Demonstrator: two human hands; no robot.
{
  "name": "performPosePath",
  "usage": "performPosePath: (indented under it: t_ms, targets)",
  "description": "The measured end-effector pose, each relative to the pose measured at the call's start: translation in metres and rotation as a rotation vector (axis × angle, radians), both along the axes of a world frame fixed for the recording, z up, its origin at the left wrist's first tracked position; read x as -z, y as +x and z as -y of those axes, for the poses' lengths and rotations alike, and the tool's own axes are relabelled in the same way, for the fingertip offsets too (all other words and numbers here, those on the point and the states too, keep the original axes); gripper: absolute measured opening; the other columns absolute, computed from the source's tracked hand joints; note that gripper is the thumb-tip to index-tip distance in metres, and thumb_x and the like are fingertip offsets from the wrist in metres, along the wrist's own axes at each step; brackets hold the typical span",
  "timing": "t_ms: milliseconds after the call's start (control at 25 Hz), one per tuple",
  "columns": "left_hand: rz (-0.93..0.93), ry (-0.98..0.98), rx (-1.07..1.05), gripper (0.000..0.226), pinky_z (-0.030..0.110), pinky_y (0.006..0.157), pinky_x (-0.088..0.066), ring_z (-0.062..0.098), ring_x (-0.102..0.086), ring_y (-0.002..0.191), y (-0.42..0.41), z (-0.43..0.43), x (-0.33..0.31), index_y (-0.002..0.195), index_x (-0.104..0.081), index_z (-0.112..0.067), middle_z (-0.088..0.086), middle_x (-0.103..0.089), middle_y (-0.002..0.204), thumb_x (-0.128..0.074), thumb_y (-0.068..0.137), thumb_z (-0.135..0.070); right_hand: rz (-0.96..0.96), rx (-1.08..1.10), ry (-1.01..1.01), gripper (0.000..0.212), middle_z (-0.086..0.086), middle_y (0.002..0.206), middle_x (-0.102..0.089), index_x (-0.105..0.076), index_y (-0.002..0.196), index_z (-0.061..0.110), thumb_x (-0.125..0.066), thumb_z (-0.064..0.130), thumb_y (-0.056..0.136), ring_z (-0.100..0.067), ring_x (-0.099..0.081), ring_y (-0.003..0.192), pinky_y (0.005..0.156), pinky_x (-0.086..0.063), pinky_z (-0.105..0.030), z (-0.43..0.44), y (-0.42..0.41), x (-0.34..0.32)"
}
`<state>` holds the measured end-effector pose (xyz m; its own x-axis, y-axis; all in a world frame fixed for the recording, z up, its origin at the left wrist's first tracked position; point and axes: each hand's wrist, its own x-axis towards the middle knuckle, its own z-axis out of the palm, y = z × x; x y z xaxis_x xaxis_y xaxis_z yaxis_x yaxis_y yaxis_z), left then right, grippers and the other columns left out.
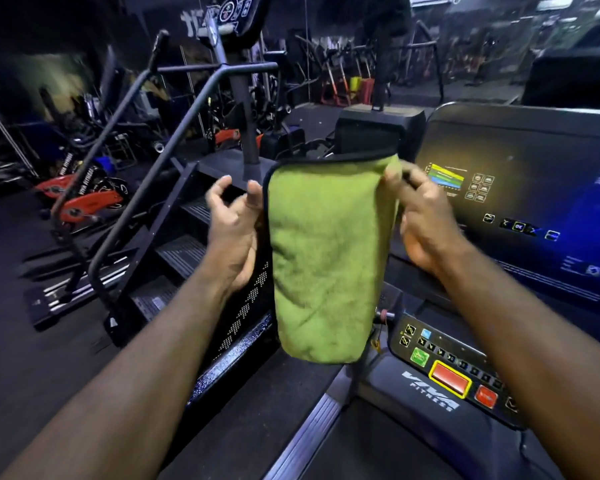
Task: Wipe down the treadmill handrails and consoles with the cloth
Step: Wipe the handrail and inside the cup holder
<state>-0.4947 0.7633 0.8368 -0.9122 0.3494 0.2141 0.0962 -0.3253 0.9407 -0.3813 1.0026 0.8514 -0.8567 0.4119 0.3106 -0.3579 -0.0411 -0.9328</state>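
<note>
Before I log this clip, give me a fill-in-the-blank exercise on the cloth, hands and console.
The cloth is ___ in colour.
Of the left hand and right hand, the one pinching its top corner is the ___.
On the treadmill console, the word above FITNESS is ___.
Missing words: green; right; VIVA.
</note>
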Motion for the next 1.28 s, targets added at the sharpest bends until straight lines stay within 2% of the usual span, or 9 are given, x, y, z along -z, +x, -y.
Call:
performPosePath:
  t_ms: [80,160,240,480,600,880,1080,1160,1280]
  targets:
    - [0.108,-0.235,0.172,0.125,0.043,0.092,-0.061,0.022,-0.076,0.096,0.02,0.003,0.026,0.142,-0.051,0.002,0.0,-0.08,0.102,-0.091,0.053,-0.075,0.114,-0.076,-0.007,0.062,0.004,0.133,-0.071,-0.06,0.135,0.027,-0.069,0.067,0.089,-0.004,-0.067,0.121,0.101,-0.052,-0.023,0.004,0.001,0.015]
    - [0.205,-0.397,0.305,0.093,0.048,0.089,-0.063,0.036,-0.075,0.104,0.046,0.007,0.071,0.119,-0.072,0.0,0.018,-0.079,0.11,-0.096,0.057,-0.064,0.41,-0.034,0.02,0.063,0.006,0.117,-0.073,-0.069,0.121,0.025,-0.067,0.076,0.084,-0.002,-0.073,0.095,0.083,-0.052,-0.018,0.009,0.024,0.079]
    - [0.363,-0.343,0.264,0.056,0.045,0.082,-0.063,0.035,-0.074,0.095,0.054,0.003,0.104,0.109,-0.074,0.004,0.028,-0.076,0.108,-0.087,0.082,-0.044,0.624,-0.012,-0.233,0.063,-0.006,0.106,-0.077,-0.075,0.118,0.015,-0.076,0.066,0.083,-0.022,-0.072,0.089,0.081,-0.054,-0.033,0.013,0.053,0.138]
    - [0.61,-0.234,0.097,0.017,0.037,0.08,-0.062,0.026,-0.074,0.083,0.05,-0.016,0.12,0.102,-0.074,-0.001,0.018,-0.078,0.095,-0.065,0.101,-0.015,0.469,0.164,-0.456,0.047,-0.015,0.11,-0.078,-0.061,0.135,0.007,-0.075,0.003,0.09,-0.021,-0.071,0.083,0.085,-0.055,-0.04,0.02,0.073,0.145]
    - [0.507,-0.291,0.007,0.007,0.032,0.075,-0.058,0.021,-0.071,0.077,0.046,-0.011,0.105,0.098,-0.071,-0.006,0.011,-0.076,0.083,-0.069,0.093,-0.001,0.402,0.371,-0.244,0.062,-0.011,0.098,-0.076,-0.049,0.134,0.019,-0.076,-0.01,0.087,-0.013,-0.073,0.074,0.066,-0.058,-0.031,0.021,0.082,0.135]
    - [-0.091,-0.593,0.093,0.073,0.027,0.08,-0.062,0.014,-0.071,0.084,0.044,0.011,0.086,0.126,-0.071,-0.023,0.0,-0.076,0.093,-0.093,0.065,0.01,0.435,0.328,0.442,0.079,0.002,0.142,-0.054,-0.073,0.126,0.03,-0.103,0.008,0.057,-0.011,-0.068,0.119,0.101,-0.057,-0.029,0.009,0.094,0.125]
    - [-0.531,-0.947,0.019,0.03,0.003,0.069,-0.041,-0.001,-0.059,0.079,0.044,0.022,0.069,0.102,-0.073,-0.023,-0.008,-0.065,0.092,-0.09,0.079,-0.015,0.524,0.309,0.477,0.032,0.0,0.106,-0.077,-0.082,0.089,0.023,-0.1,0.012,0.064,-0.026,-0.075,0.093,0.093,-0.061,-0.053,-0.006,0.096,0.11]
    - [-0.362,-0.761,0.163,0.02,0.013,0.082,-0.045,0.009,-0.062,0.087,0.036,0.028,0.067,0.096,-0.073,-0.02,0.003,-0.065,0.103,-0.088,0.083,-0.021,0.43,0.183,0.282,0.033,-0.007,0.103,-0.076,-0.078,0.097,0.01,-0.096,0.017,0.069,-0.025,-0.067,0.091,0.087,-0.06,-0.046,-0.013,0.102,0.11]
    - [0.22,-0.199,0.44,0.037,0.032,0.089,-0.058,0.019,-0.068,0.102,0.051,0.026,0.072,0.125,-0.067,-0.004,0.013,-0.07,0.115,-0.073,0.094,-0.024,0.301,-0.019,-0.146,0.034,-0.008,0.105,-0.073,-0.07,0.119,0.009,-0.073,0.021,0.088,-0.022,-0.063,0.092,0.077,-0.05,-0.033,0.009,0.105,0.114]
